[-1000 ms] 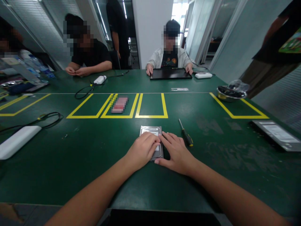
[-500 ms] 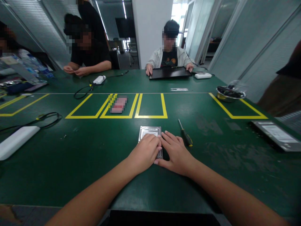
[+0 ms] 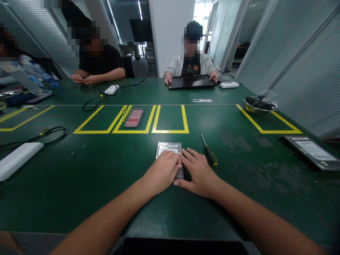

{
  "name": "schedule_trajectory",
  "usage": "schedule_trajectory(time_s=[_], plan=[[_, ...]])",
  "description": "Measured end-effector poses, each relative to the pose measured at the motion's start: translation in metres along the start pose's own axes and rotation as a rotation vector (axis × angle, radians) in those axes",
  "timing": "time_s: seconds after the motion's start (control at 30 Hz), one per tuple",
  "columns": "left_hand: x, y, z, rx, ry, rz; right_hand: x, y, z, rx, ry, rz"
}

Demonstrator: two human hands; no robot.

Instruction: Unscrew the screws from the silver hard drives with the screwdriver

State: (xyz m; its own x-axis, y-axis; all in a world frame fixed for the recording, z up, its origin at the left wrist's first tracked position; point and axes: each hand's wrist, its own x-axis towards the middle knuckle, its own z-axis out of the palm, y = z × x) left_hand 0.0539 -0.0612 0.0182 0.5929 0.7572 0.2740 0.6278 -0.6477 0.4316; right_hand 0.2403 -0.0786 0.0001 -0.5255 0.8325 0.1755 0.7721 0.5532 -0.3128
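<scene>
A silver hard drive (image 3: 170, 145) with a label on top lies flat on the green table in front of me. My left hand (image 3: 165, 166) rests over it, covering much of its face. The fingers of that hand are curled and pressed together near the drive's right side; whatever they pinch, if anything, is hidden. From the other side my right hand (image 3: 198, 171) lies with fingers spread, its fingertips and thumb at the drive's right edge and close to my left fingers. A screwdriver (image 3: 209, 152) with a black and yellow handle is just beyond my right hand.
Yellow tape (image 3: 170, 131) marks boxes on the table, one holding a pink phone-like object (image 3: 134, 118). A larger labelled drive (image 3: 313, 151) and a bowl of dark items (image 3: 260, 105) are at right. White power strips (image 3: 20, 159) and cables lie left. People sit opposite.
My hands and the hard drive stay practically still. A standing person at the back left leans further left, and the person at the right edge is out of view.
</scene>
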Motion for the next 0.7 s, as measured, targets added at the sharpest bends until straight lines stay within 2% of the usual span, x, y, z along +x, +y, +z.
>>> schedule_trajectory(time_s=[0.27,0.7], plan=[[0.010,-0.005,-0.002,0.076,-0.072,-0.008,-0.002,-0.001,0.000,-0.007,-0.024,0.024],[0.036,-0.009,-0.018,0.149,-0.253,-0.012,-0.002,0.001,-0.007,-0.056,-0.025,0.047]])
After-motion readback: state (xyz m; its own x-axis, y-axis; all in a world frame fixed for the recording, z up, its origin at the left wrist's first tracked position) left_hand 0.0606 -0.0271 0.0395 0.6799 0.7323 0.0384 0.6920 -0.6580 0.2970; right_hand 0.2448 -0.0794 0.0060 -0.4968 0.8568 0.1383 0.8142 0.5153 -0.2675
